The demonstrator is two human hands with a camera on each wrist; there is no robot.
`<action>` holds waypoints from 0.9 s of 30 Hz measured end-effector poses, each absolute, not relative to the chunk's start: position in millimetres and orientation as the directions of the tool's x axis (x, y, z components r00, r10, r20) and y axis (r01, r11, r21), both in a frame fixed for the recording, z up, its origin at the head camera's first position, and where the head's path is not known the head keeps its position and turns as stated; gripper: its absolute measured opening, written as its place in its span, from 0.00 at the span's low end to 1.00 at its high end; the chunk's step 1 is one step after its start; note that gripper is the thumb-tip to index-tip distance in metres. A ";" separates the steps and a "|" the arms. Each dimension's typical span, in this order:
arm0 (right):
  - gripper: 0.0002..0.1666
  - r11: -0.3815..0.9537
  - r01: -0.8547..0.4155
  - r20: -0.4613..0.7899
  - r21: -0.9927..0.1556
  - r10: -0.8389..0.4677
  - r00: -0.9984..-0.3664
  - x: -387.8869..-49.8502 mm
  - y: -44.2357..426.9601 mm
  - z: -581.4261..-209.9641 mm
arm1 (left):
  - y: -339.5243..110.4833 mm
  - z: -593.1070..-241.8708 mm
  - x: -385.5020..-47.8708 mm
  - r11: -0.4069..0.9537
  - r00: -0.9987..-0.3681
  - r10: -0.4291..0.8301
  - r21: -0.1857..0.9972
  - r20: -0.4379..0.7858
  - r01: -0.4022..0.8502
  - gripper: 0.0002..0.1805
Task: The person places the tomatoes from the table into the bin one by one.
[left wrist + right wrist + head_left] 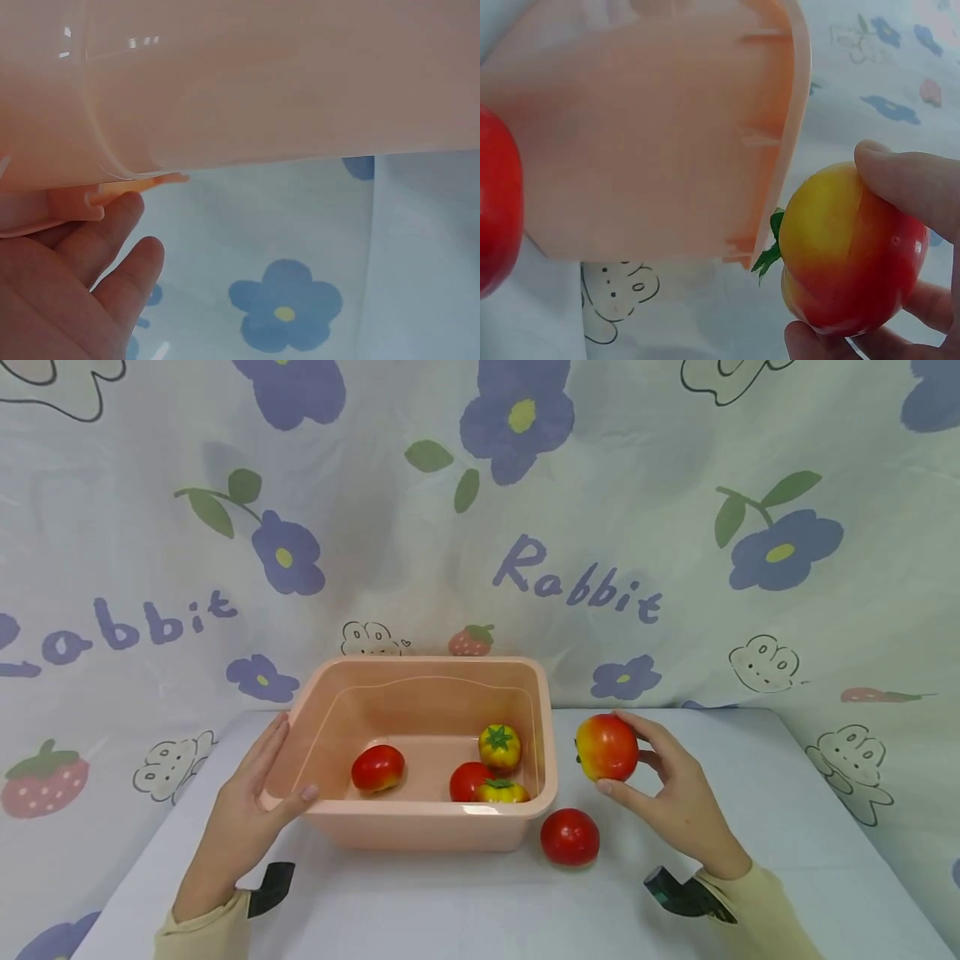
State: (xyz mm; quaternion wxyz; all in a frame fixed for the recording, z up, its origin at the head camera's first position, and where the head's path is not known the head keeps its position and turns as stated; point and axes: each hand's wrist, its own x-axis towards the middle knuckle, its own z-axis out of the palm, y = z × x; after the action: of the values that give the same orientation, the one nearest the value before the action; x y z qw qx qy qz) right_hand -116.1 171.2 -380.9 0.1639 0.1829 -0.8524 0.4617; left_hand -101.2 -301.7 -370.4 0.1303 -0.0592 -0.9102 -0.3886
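Note:
My right hand (678,797) grips a red-and-yellow toy tomato (609,747) between thumb and fingers, just right of a pink plastic basin (420,827). In the right wrist view, the green stem of this tomato (847,251) points toward the basin wall (652,150). My left hand (243,814) holds the basin's left rim near the front corner, thumb on the rim and fingers along the outside. Inside the basin lie a red tomato (378,768) at left and, grouped at right, another red one (468,781) and two yellowish ones with green tops (499,747).
A red tomato (570,837) sits on the white tabletop (420,910), close to the basin's front right corner. Behind the table hangs a cloth (390,552) printed with flowers, rabbits and strawberries. Dark wrist straps (272,889) show at both sleeves.

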 end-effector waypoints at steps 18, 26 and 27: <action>0.48 0.393 -0.501 0.478 -0.771 -0.161 -0.863 -122.7 140.3 -367.2 | -302.1 -370.6 -100.5 0.684 -0.956 0.010 0.695 0.293 0.220 0.49; 0.49 0.377 -0.506 0.471 -0.775 -0.188 -0.862 -127.9 125.2 -364.2 | -301.7 -370.6 -100.6 0.681 -0.957 0.007 0.699 0.291 0.218 0.49; 0.49 0.376 -0.504 0.469 -0.777 -0.189 -0.863 -128.3 123.2 -363.4 | -301.8 -370.7 -100.6 0.679 -0.957 0.008 0.700 0.291 0.219 0.49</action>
State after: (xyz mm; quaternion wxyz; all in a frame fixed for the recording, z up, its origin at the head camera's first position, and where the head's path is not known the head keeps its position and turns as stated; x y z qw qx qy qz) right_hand -128.3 123.2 -363.4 0.1526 0.2127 -0.8153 0.5165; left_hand -100.6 -301.8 -370.7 0.1331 -0.0626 -0.9066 -0.3955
